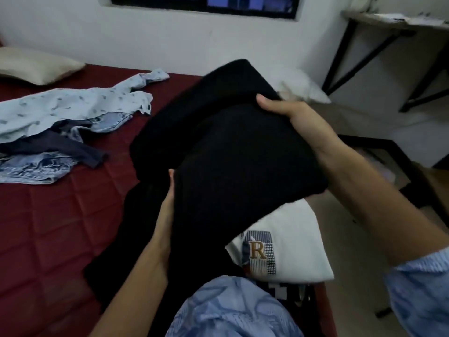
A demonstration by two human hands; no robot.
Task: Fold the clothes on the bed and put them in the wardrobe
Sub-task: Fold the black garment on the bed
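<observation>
A black garment is lifted above the near edge of the bed, bunched into a thick fold between both hands. The right hand takes it from the far right side — its grip is closed on the cloth, thumb lying over the top of the fold and the fingers hidden beneath it. The left hand meets the garment's lower left edge; its fingers disappear behind the fabric, so this grip looks to be pinching the cloth, though only the hand's edge shows. A loose length of the black garment hangs down past the left forearm and trails onto the dark red bedcover. Just under the raised fold, at the bed's near right corner, lies a folded white T-shirt with a letter R in its print. Well apart, on the left of the bed, a light blue patterned shirt, a navy garment and pale jeans lie in an unfolded heap, overlapping — a beige pillow rests beyond them by the wall.
</observation>
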